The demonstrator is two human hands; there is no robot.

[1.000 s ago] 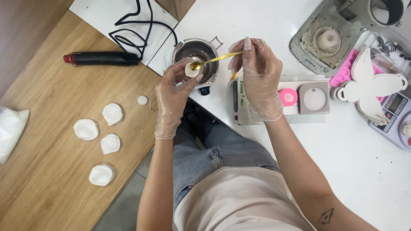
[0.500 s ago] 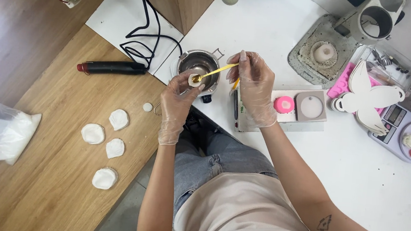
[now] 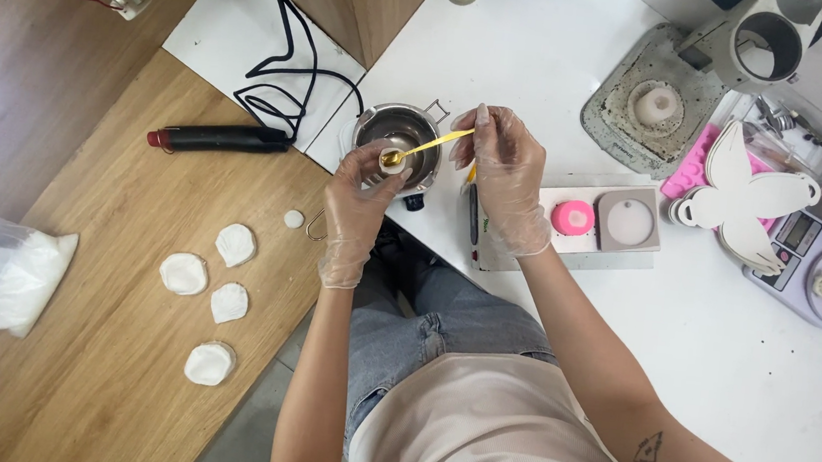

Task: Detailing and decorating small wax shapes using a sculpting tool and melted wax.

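Since half a second ago little has shifted: both gloved hands remain over the small metal pot (image 3: pixel 402 132), the gold spoon's bowl resting just at the left fingertips. The right hand (image 3: pixel 507 175) pinches the handle end of the gold spoon (image 3: pixel 426 148) between its fingertips, while the left hand (image 3: pixel 358 206) is curled shut on a small pale piece (image 3: pixel 390 159), hard to make out, held directly under the spoon's bowl, above the pot's near rim. Just right of the right hand lie a pink mould (image 3: pixel 573 218) and a grey mould (image 3: pixel 629 220); well left of the left hand sit white shell-shaped casts (image 3: pixel 235 244) and a black-and-red tool (image 3: pixel 219 138).
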